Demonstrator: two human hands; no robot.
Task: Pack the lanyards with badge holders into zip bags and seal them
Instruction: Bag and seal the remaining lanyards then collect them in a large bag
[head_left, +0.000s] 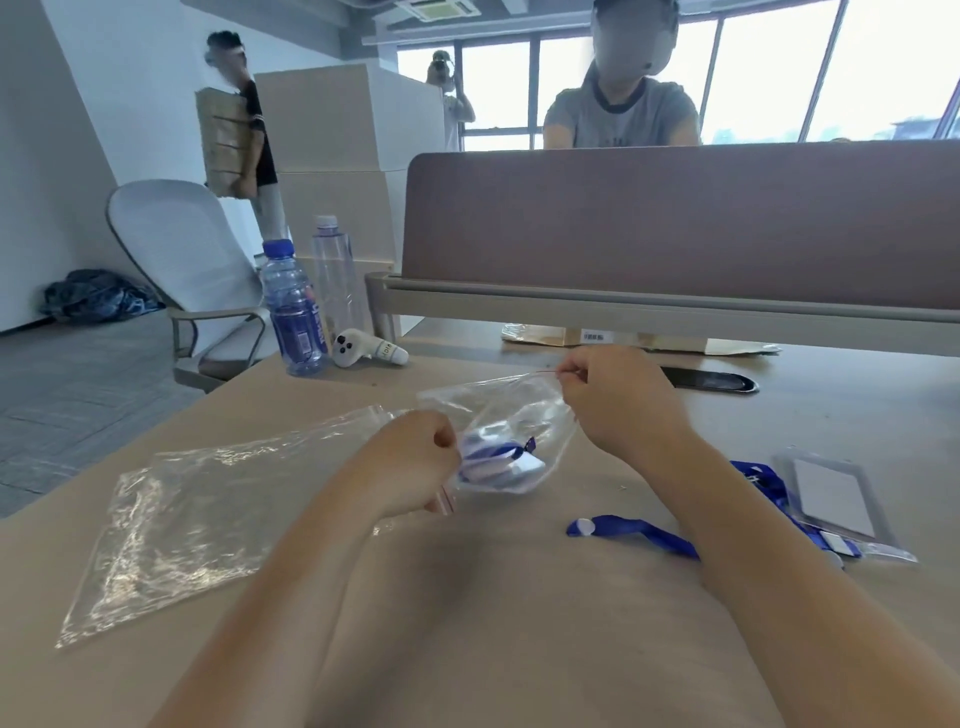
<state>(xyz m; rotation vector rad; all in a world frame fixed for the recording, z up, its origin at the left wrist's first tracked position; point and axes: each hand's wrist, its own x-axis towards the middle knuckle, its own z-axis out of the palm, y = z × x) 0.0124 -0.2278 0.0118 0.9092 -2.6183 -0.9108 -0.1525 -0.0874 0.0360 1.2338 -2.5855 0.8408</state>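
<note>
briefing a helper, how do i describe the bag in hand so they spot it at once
On the tan table, look between the two hands: left hand and right hand each pinch an end of a zip bag. Unlike the flat empty bags to its left, it holds a blue lanyard.

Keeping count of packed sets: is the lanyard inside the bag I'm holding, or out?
In. The blue lanyard shows bunched through the clear bag that the left hand and right hand pinch.
</note>
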